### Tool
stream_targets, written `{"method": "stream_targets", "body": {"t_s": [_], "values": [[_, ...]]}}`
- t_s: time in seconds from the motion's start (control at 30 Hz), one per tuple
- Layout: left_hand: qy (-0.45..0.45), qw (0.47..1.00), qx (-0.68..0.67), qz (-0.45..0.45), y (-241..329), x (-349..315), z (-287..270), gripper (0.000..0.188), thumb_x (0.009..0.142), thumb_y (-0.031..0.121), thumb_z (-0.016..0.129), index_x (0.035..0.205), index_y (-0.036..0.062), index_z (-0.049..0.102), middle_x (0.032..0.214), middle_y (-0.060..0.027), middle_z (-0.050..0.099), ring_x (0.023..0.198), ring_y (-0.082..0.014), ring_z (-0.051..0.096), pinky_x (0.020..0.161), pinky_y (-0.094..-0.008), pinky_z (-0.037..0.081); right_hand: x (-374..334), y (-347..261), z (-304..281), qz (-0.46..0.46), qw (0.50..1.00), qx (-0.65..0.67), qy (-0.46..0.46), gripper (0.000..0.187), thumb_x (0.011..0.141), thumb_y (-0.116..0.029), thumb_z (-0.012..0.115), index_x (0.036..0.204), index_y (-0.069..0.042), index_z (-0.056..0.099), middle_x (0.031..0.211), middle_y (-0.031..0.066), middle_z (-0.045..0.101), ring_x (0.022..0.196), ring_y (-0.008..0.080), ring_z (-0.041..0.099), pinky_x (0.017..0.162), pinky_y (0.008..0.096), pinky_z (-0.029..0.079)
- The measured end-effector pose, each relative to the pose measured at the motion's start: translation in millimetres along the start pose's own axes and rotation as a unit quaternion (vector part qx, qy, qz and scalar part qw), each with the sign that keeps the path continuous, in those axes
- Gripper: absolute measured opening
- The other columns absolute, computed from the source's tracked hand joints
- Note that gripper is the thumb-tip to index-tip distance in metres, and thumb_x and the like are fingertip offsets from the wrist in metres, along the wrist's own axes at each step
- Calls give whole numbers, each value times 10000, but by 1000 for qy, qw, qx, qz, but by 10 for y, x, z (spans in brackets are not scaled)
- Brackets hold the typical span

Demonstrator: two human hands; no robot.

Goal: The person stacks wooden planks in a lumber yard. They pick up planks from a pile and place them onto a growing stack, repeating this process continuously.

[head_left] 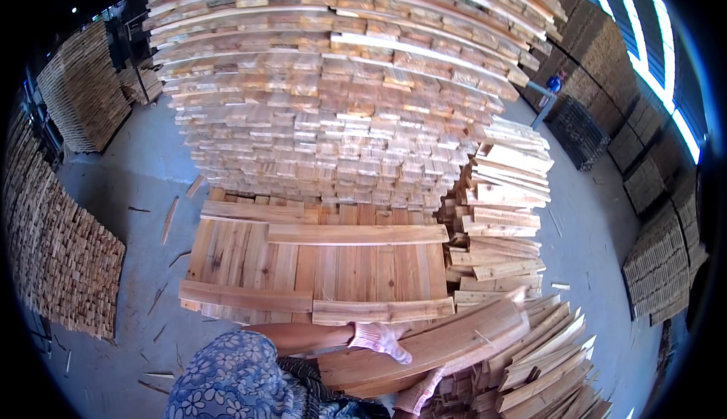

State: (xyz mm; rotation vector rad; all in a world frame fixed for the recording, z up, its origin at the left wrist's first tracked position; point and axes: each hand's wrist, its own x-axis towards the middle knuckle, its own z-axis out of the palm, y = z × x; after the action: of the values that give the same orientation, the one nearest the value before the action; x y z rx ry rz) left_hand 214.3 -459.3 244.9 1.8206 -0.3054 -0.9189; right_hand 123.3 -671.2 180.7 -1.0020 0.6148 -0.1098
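Observation:
A bundle of wooden boards (447,343) lies slantwise in front of me, its far end rising to the right. My left hand (381,340), in a pale pink glove, is closed over the far edge, with the thumb across the top face. At the near edge my right hand (419,395), gloved alike, grips the same boards from below; some of its fingers are hidden. Just beyond is a low layer of boards laid side by side (371,271), with several crosswise boards (356,234) on top.
A tall wall of stacked boards (326,123) rises directly ahead. Loose boards (503,260) are heaped along the right, with another heap (545,354) nearer me. More stacks (60,245) stand at the left. Wood scraps (170,220) litter the grey floor (151,154).

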Motion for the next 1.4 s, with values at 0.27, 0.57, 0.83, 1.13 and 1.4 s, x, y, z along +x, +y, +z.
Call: {"method": "stream_targets", "body": {"t_s": [0.27,0.57,0.83,1.13,1.4], "values": [[363,897,-241,-72,-1146,-1333,-332,1059,745,597,870,1450,-64,436,1278,-248,671,1184,-329,651,1021,-375,494,211,838,1729,48,898,-403,-170,749,897,-550,711,1361,16,552,1243,188,661,1103,302,645,919,417,533],[623,687,-111,-358,-2411,-1754,-780,917,768,444,826,1406,-39,376,1408,-306,541,1274,-444,586,1054,-507,492,790,1924,2452,-37,691,-688,-217,838,890,-604,664,1419,26,507,1410,305,548,1282,457,556,1080,520,450],[579,680,-113,-436,-3055,-2023,-708,918,789,462,801,1434,-9,349,1449,-297,504,1303,-452,556,1056,-517,493,231,2003,2798,-186,423,-857,-227,958,841,-623,695,1600,-205,286,1370,265,470,1295,449,502,1045,546,465],[623,683,-160,-346,-3692,-2679,-740,803,928,535,687,1516,51,433,1382,-257,622,1278,-409,601,1071,-447,453,409,1863,2870,-143,566,-773,-249,1018,772,-383,798,1623,-322,244,1366,278,437,1308,457,495,1047,543,477],[642,680,-104,-340,-3889,-3304,-811,803,925,494,710,1567,145,377,1440,-245,559,1328,-414,546,1075,-464,454,-484,2711,3296,-68,580,-754,-303,1062,767,-444,781,1643,-308,196,1431,299,408,1343,477,483,1054,559,479]]}}
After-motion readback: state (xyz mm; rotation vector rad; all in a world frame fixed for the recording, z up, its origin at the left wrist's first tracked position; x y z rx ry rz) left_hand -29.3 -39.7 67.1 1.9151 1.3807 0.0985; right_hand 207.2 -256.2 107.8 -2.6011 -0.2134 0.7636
